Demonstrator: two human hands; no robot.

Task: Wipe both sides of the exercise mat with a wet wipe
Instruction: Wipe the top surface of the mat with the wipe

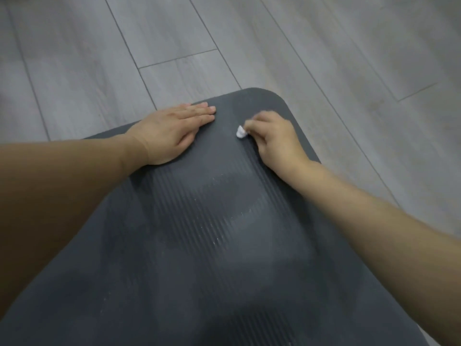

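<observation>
A dark grey ribbed exercise mat lies flat on the floor, its rounded far end near the middle of the view. Damp, darker patches and pale specks show on its surface. My left hand rests flat on the mat's far left edge, fingers straight and together. My right hand is curled around a small crumpled white wet wipe, which sticks out from the fingers and touches the mat near its far end. The right hand looks slightly blurred.
Grey wood-look floor planks surround the mat on the left, far and right sides. Both bare forearms reach in from the bottom corners of the view.
</observation>
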